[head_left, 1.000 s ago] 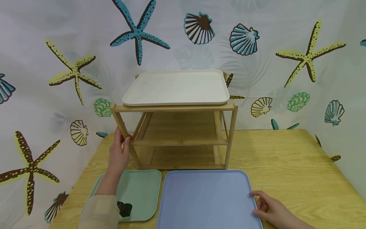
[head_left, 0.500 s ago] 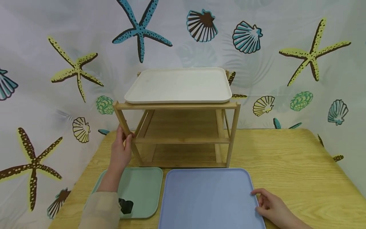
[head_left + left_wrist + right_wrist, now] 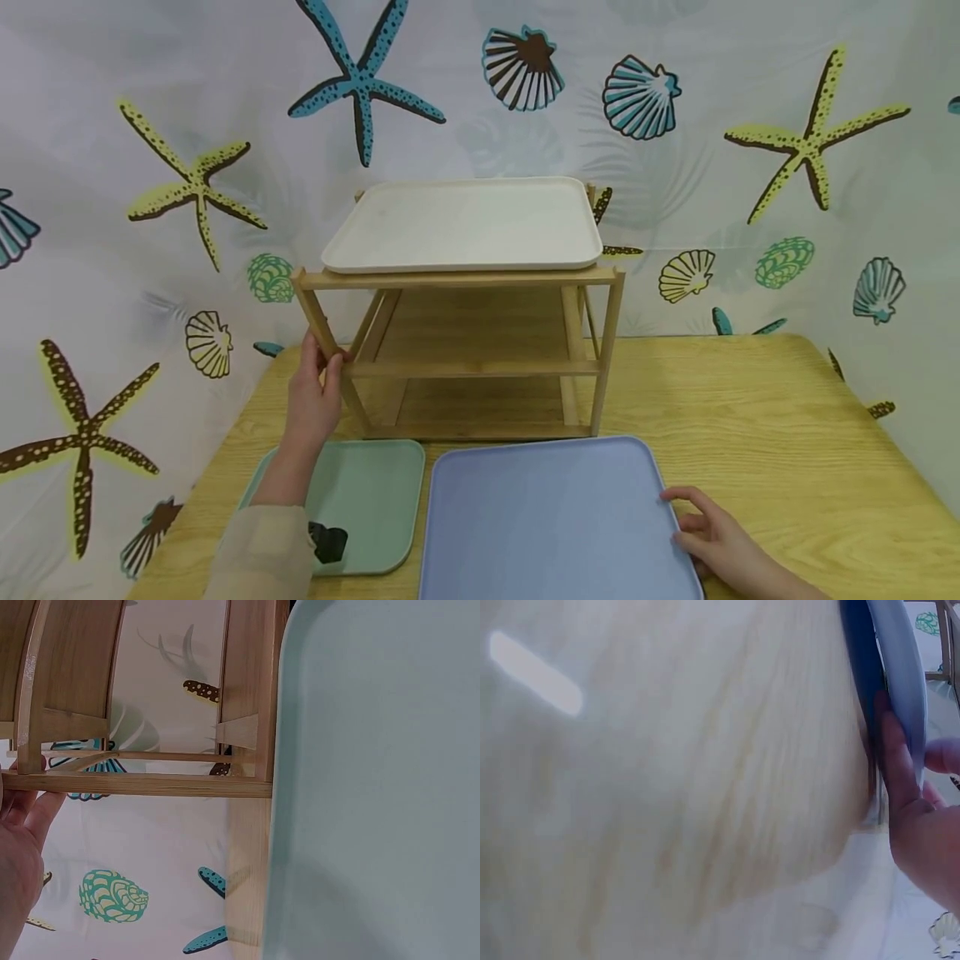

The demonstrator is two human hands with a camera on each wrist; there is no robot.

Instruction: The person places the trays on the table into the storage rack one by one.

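My left hand [image 3: 313,400] grips the left front leg of a wooden three-tier rack [image 3: 480,369], near its middle rail. In the left wrist view the fingertips lie against the wooden bar. A white tray [image 3: 465,225] sits on the rack's top tier. My right hand [image 3: 716,537] pinches the right edge of a blue tray [image 3: 555,517] in front of the rack. From the right wrist, that edge [image 3: 904,675] is raised, fingers beneath and thumb above. Below it shows a darker blue edge [image 3: 860,667]; I cannot tell whether it is a second tray.
A green tray [image 3: 375,500] lies left of the blue one, partly under my left forearm. A black device [image 3: 327,542] is at my left wrist. The wooden table [image 3: 765,425] extends to the right. A patterned curtain [image 3: 697,192] hangs close behind the rack.
The blue tray's right side has risen slightly and tilted, with my right hand holding it. My left hand has stayed on the rack's leg.
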